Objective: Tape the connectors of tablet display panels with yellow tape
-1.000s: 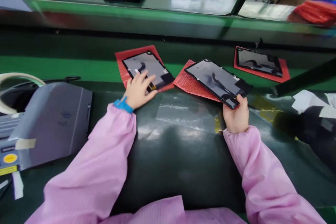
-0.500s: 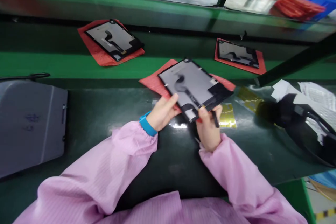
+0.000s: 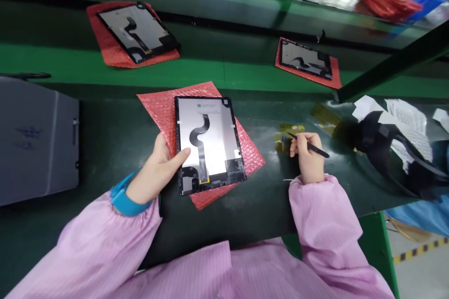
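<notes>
Red bubble wrap (image 3: 159,105), one piece, beneath one rectangular display panel (image 3: 222,147); left hand (image 3: 154,173) grips both, right hand (image 3: 309,159) grips tweezers (image 3: 318,150).

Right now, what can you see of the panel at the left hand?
The panel is rectangular and flat, its silvery back face up within black edging. A wavy dark ribbon runs down it to a yellow-edged end; black patches cover the lower corners. It looks unbent, set askew on red bubble wrap over the bench. The left hand has its thumb on the left side.
</notes>
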### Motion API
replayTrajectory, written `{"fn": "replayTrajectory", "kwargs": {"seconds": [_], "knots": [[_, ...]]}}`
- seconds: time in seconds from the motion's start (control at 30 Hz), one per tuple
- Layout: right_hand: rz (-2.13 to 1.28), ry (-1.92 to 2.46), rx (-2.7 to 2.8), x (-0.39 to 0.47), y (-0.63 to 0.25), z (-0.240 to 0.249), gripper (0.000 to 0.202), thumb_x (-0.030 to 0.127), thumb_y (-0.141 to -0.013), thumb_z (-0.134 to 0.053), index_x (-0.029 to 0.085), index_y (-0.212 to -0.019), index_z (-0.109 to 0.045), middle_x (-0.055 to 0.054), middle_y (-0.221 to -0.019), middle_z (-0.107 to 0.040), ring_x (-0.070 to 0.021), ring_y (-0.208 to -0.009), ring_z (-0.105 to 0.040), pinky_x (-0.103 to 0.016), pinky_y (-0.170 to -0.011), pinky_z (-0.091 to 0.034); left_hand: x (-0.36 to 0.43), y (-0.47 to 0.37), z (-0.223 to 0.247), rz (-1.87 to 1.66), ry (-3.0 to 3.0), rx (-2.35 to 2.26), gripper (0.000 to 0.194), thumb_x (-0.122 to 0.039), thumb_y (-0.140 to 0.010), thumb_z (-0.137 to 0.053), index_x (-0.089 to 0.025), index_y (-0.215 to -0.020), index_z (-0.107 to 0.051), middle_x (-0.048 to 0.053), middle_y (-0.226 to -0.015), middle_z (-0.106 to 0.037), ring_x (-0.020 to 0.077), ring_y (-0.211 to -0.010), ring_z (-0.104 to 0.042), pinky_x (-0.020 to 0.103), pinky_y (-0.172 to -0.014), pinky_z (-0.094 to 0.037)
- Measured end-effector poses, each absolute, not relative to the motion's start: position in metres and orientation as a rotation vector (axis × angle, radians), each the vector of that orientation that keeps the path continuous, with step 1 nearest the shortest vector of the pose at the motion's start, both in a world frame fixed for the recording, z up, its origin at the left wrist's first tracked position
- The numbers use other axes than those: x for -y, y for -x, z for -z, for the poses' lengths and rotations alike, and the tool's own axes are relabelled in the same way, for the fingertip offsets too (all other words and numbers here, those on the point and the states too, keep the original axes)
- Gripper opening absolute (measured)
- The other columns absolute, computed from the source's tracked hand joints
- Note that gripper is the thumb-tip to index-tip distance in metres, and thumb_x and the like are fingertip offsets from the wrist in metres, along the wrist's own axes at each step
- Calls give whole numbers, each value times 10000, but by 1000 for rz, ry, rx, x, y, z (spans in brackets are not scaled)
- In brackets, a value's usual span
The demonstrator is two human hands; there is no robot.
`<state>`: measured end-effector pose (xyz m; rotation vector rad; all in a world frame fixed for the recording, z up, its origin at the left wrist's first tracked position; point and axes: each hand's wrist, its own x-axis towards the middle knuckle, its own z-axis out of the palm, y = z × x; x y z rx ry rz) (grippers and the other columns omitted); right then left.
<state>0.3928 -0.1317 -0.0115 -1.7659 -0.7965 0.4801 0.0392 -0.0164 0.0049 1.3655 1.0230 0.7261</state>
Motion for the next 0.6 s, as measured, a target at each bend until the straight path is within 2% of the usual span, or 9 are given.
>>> {"fn": "replayTrajectory", "kwargs": {"seconds": [0.07, 0.13, 0.2, 0.27, 0.33, 0.4, 0.47, 0.6], "knots": [[-464, 1797, 815, 131, -391, 10, 297, 417, -902, -658, 160, -945, -517, -6, -698, -618, -95, -479, -527, -235, -469, -430, 29, -37, -5, -763, -1467, -905, 934, -360, -1011, -639, -209, -1683, -9, 165, -1702, -245, 270, -1581, -310, 469, -1322, -272], [-459, 1822, 829, 130, -391, 9, 278, 385, -884, -671, 160, -940, -517, -7, -698, -626, -92, -472, -522, -233, -463, -425, 42, -33, -6, -771, -1609, -815, 996, -263, -1058, -543, -332, -1657, 251, 140, -1755, -14, 266, -1614, -219, 499, -1282, -325], [-458, 1843, 828, 130, -392, 8, 264, 372, -890, -664, 161, -935, -514, 0, -691, -623, -86, -465, -518, -227, -467, -427, 50, -26, -7, -778, -1886, -848, 1026, -224, -1057, -536, -395, -1647, 286, 99, -1744, 171, 306, -1633, -46, 571, -1262, -300], [-458, 1855, 815, 129, -393, 8, 252, 370, -908, -645, 165, -934, -502, 7, -686, -619, -82, -463, -521, -222, -469, -427, 53, -17, -7, -747, -2260, -911, 1040, -229, -1023, -608, -356, -1700, 172, 87, -1725, 238, 352, -1611, 133, 668, -1252, -203], [-463, 1860, 802, 130, -393, 7, 250, 372, -916, -634, 167, -931, -492, 12, -682, -615, -83, -464, -525, -221, -469, -429, 50, -10, -6, -656, -2614, -846, 942, -290, -1016, -634, -260, -1732, -23, 132, -1743, 155, 399, -1600, 167, 736, -1229, -139], [-476, 1861, 799, 130, -392, 6, 260, 382, -915, -637, 164, -921, -495, 8, -683, -618, -84, -464, -526, -224, -470, -434, 45, -5, -3, -543, -2797, -681, 718, -370, -1053, -572, -183, -1672, -260, 169, -1752, 56, 428, -1607, 111, 725, -1235, -146], [-496, 1859, 794, 130, -393, 6, 286, 402, -908, -655, 160, -904, -503, -2, -691, -626, -84, -462, -522, -226, -463, -428, 40, -2, 1, -464, -2835, -572, 572, -468, -1080, -508, -177, -1565, -424, 166, -1753, -51, 419, -1620, 14, 677, -1266, -115], [-497, 1820, 730, 128, -395, 8, 406, 489, -870, -731, 158, -862, -496, -18, -694, -640, -78, -446, -498, -216, -418, -362, 36, -5, 8, -373, -2843, -520, 606, -551, -1090, -458, -196, -1580, -433, 178, -1738, -134, 389, -1622, -99, 633, -1285, -86]]}}
